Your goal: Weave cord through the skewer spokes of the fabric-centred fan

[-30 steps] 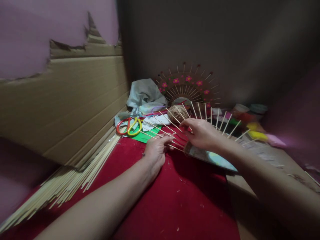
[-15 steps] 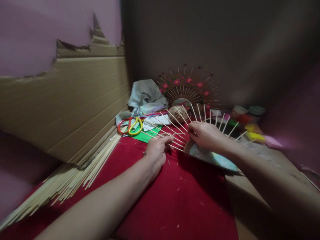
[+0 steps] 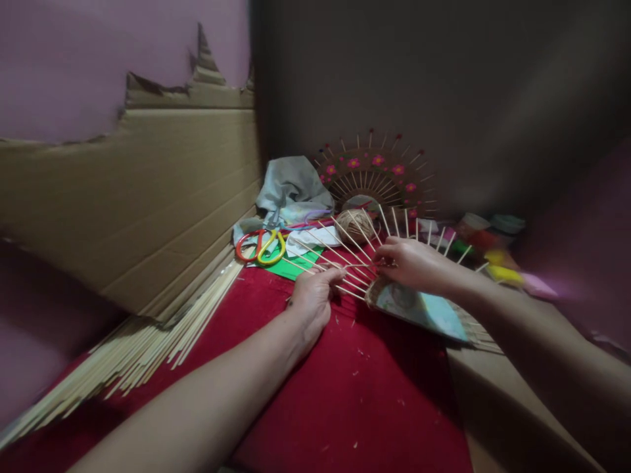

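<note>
A half-round piece (image 3: 419,310) with a pale blue-green flat face and a twine-wrapped rim lies in front of me, thin wooden sticks (image 3: 351,251) fanning out from it. My left hand (image 3: 313,299) is closed around several of the sticks on the left side, thumb on top. From its thumb tip a short strand of twine (image 3: 362,265) runs across the sticks to my right hand (image 3: 419,266). Above the rim, my right fingers are pinched on that strand; their tips are partly hidden. Behind the sticks sits a ball of brown twine (image 3: 355,226).
Red-and-yellow-handled scissors (image 3: 261,247) rest by green paper (image 3: 296,264). Loose sticks (image 3: 142,358) are piled on the left beside a torn cardboard panel (image 3: 187,177). A flowered fan (image 3: 377,161) stands at the back; grey cloth (image 3: 296,187) is next to it. Red cloth (image 3: 345,394) covers the surface.
My right hand has drawn slightly back from the sticks and rim, and the twine between my hands now shows straighter. The left hand keeps its hold. The view has shifted slightly.
</note>
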{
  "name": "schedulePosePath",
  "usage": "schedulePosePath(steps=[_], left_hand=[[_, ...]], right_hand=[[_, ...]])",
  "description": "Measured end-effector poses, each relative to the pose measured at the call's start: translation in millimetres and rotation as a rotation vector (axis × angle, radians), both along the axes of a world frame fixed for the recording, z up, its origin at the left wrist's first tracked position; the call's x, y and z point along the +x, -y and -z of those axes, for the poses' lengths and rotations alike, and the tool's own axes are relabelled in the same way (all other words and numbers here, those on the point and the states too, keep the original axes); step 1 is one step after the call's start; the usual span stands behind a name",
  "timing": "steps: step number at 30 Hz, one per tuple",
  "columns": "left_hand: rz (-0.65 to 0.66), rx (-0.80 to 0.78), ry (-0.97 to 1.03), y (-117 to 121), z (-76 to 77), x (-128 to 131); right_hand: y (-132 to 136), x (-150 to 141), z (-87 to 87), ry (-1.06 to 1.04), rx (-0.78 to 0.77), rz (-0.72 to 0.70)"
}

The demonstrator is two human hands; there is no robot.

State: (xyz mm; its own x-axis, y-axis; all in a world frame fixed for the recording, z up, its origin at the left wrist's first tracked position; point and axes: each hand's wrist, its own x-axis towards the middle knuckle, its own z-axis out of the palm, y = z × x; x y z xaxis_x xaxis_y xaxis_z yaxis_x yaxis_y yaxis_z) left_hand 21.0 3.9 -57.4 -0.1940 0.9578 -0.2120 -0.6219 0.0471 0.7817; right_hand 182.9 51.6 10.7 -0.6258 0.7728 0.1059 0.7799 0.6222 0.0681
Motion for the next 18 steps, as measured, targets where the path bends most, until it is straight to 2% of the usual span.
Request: schedulePosePath(steps=[6, 12, 15, 18], left_hand=[[-0.006, 0.01, 0.003, -1, 2.9, 1], [0.013, 0.009, 0.018, 1, 2.7, 1], [0.006, 0.018, 0.029, 1, 4.5, 1], [0.0, 0.011, 0.044, 0, 7.7, 1]], right_hand=[[2, -1, -0.9, 0.017, 0.055, 0.015], [-7, 3, -31.0, -0.053, 0.08, 0.076], [-10, -10, -46.4, -0.129, 0.085, 0.031], [-9, -38, -52.6, -0.182, 0.181, -0.046]])
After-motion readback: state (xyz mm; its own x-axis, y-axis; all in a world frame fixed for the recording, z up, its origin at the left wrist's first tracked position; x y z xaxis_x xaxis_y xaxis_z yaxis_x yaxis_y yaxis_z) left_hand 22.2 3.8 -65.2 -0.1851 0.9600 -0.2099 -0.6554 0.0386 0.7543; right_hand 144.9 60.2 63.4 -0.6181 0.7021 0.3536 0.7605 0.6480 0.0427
